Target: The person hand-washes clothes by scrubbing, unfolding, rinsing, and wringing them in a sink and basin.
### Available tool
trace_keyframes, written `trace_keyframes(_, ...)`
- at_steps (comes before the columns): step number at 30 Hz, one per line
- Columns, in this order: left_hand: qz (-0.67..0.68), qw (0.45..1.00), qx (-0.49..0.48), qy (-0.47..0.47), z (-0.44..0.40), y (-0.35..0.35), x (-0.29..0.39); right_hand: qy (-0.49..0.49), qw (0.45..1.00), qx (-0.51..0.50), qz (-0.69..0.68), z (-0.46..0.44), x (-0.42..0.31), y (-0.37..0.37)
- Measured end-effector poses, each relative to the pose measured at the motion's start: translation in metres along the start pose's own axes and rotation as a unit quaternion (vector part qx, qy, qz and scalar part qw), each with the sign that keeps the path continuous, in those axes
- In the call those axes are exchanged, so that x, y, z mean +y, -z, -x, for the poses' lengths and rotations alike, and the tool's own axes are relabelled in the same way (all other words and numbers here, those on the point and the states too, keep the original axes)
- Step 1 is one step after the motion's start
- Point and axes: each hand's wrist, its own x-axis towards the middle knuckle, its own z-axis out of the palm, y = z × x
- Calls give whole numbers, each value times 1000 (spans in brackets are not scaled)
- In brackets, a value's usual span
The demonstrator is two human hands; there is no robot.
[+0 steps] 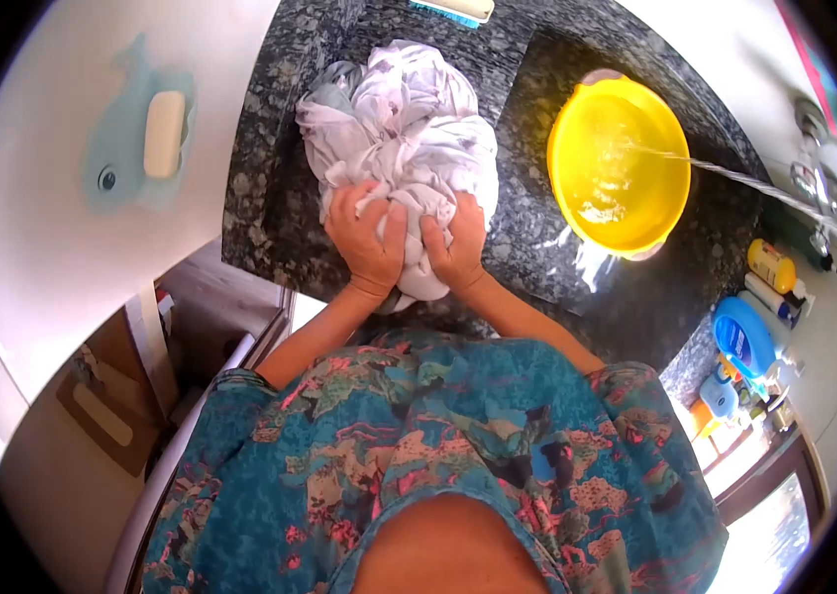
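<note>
A bunched white cloth (409,119), wet-looking and with a greyish part at its upper left, lies heaped on the dark granite counter (270,188). My left hand (367,241) presses into its near end, fingers curled over the folds. Close beside it, my right hand (456,246) grips the same end from the other side. A twisted lump of the fabric bulges between my two thumbs. Some fingertips are hidden in the folds.
Water streams from a wall tap (815,178) into a yellow basin (674,198) at the right, in a sunken part of the counter. A brush (458,10) lies at the back. Soap (164,134) sits in a wall holder. Several bottles, including a blue one (743,335), stand at the right.
</note>
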Motion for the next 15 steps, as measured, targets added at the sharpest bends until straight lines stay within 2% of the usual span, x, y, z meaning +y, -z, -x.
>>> trace_keyframes(3,-70,994,-34,-76,-24,-12,-20,46,996,20,68,-21,25,-15)
trace_keyframes(6,-89,990,-88,-61,-47,-26,-28,-39,997,-66,5,-52,35,-16)
trace_keyframes(7,-97,989,-83,-70,-54,-32,-30,-36,998,-44,8,-64,31,-17)
trace_keyframes(9,-110,987,-71,-91,-66,-44,-35,-91,987,-115,60,-76,43,-16)
trace_keyframes(10,-117,985,-98,-82,-72,-47,-36,-119,978,-147,86,-80,46,-15)
trace_keyframes(15,-175,965,-184,-63,-105,-67,-50,-155,956,-187,166,-113,64,-24)
